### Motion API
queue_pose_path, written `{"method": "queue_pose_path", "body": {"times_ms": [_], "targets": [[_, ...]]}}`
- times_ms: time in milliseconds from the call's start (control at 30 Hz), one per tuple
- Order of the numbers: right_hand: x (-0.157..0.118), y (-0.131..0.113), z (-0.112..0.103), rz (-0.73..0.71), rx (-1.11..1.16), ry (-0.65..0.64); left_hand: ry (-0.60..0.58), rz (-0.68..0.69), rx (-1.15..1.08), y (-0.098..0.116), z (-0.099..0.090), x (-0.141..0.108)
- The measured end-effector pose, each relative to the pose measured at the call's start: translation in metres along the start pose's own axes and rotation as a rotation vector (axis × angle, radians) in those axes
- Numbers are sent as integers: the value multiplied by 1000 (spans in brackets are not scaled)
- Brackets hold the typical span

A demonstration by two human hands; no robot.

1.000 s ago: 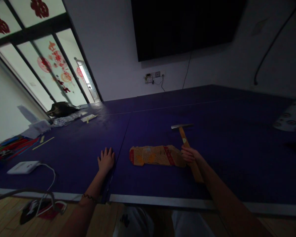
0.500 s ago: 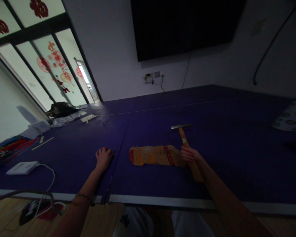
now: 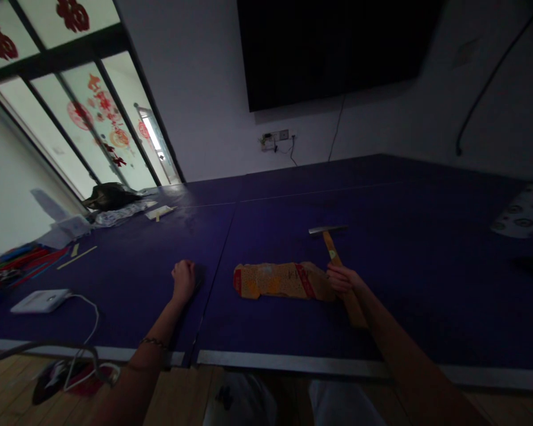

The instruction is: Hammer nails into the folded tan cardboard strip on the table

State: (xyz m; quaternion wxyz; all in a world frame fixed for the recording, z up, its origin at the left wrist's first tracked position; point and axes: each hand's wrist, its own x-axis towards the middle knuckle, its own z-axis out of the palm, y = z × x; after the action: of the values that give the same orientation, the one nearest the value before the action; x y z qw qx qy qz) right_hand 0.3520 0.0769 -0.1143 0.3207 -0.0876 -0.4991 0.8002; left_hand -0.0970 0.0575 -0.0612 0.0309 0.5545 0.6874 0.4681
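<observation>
Hammer [image 3: 333,251]: lay with its wooden handle in the right hand [image 3: 341,278], metal head resting on the dark blue tabletop [image 3: 426,278] beyond.
Right hand: was wrapped around the handle, just beside the flattened cardboard packet [image 3: 281,280].
Left hand [image 3: 183,278]: rested curled into a loose fist on the tabletop, holding nothing, left of the packet.
Far left: a white device [image 3: 39,300] with a cable.

The left hand [image 3: 183,279] is curled into a loose fist, knuckles up, at the end of a long, straight arm with a thin band on the wrist. The right hand [image 3: 340,278] is closed tight, its arm stretched forward too.
</observation>
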Motion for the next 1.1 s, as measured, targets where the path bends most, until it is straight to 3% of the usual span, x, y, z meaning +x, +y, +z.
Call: {"method": "queue_pose_path", "body": {"times_ms": [100, 233, 333, 500, 567, 667, 800, 900, 1100], "targets": [[-1, 0, 2, -1, -1, 32, 189, -123, -199, 0, -10, 2], [-2, 0, 1, 18, -12, 64, 257, -266, -415, 3, -19, 1], [-2, 0, 0, 24, -16, 80, 131, -364, -587, 13, -20, -6], [-2, 0, -2, 32, -13, 78, -280, -634, -1073, 47, -8, -39], [-2, 0, -2, 35, -9, 62, -417, -593, -1099, 64, 1, -56], [-2, 1, -4, 40, -1, 27, -557, -403, -991, 88, 21, -73], [0, 2, -8, 36, 6, -11, -433, -143, -689, 112, 50, -74], [2, 3, -10, 36, 6, -36, -371, -31, -565, 128, 68, -68], [2, 3, -5, 59, 0, -70, -485, 57, -524, 150, 99, -72]]}}
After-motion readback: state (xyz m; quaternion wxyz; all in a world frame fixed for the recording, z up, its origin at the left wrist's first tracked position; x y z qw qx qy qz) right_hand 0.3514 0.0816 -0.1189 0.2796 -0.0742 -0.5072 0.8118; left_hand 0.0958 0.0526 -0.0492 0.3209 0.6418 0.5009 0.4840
